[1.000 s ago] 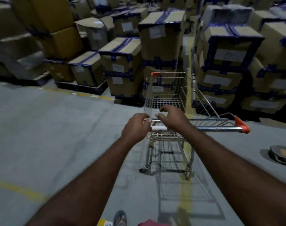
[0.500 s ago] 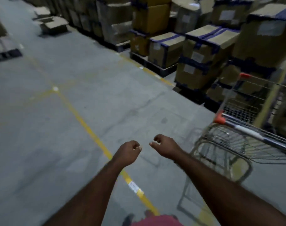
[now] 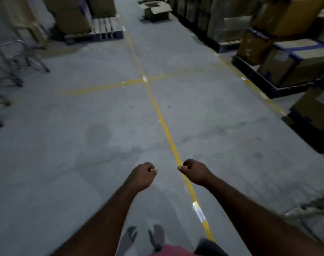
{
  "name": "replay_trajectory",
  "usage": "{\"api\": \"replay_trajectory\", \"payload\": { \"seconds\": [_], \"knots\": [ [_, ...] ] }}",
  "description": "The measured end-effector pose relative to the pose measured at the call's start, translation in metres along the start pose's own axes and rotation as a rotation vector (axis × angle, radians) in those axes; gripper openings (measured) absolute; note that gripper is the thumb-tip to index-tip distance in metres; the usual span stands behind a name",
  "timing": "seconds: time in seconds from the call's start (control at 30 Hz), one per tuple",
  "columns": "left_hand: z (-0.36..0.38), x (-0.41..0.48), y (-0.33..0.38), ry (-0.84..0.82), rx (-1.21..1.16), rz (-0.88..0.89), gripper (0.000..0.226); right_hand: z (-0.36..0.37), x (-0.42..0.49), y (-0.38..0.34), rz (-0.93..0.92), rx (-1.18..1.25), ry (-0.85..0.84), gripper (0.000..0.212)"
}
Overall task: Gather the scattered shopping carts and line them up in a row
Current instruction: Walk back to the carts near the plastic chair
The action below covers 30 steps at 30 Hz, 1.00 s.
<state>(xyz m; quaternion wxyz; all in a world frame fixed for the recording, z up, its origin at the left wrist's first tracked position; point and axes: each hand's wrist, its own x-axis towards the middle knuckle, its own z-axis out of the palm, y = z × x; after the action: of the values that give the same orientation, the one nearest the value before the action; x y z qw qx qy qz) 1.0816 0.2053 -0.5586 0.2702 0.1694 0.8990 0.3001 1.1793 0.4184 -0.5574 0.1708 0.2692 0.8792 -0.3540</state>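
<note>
My left hand [image 3: 143, 174] and my right hand [image 3: 194, 170] are stretched out in front of me over the bare concrete floor, a little apart. Both have curled fingers and hold nothing. Blurred metal frames of shopping carts [image 3: 15, 58] stand along the left edge, far from both hands. Another blurred piece of wire cart [image 3: 313, 206] shows at the lower right edge, behind my right forearm.
A yellow floor line [image 3: 163, 121] runs up the aisle and crosses another [image 3: 105, 86]. Stacked cardboard boxes on pallets [image 3: 294, 61] line the right side. A pallet [image 3: 105, 27] with boxes sits at the upper left, and an open carton [image 3: 156, 8] lies far ahead.
Both hands have let go of the cart handle. My view has swung left, away from that cart and the boxes, onto the open aisle. The cart now sits at the lower right edge.
</note>
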Motion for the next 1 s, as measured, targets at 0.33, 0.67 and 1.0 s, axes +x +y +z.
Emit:
{"api": "replay_trajectory", "payload": {
  "seconds": [0.33, 0.67, 1.0],
  "knots": [
    [-0.097, 0.107, -0.017, 0.162, -0.079, -0.077, 0.033, -0.011, 0.147, -0.131, -0.205, -0.041, -0.071, 0.056],
    [-0.229, 0.241, -0.048, 0.338, -0.131, -0.307, 0.033, -0.053, 0.335, -0.268, -0.358, -0.139, -0.194, 0.053],
    [-0.339, 0.342, -0.126, 0.400, -0.221, -0.425, 0.034, -0.026, 0.477, -0.425, -0.471, -0.263, -0.319, 0.050]
  ]
}}
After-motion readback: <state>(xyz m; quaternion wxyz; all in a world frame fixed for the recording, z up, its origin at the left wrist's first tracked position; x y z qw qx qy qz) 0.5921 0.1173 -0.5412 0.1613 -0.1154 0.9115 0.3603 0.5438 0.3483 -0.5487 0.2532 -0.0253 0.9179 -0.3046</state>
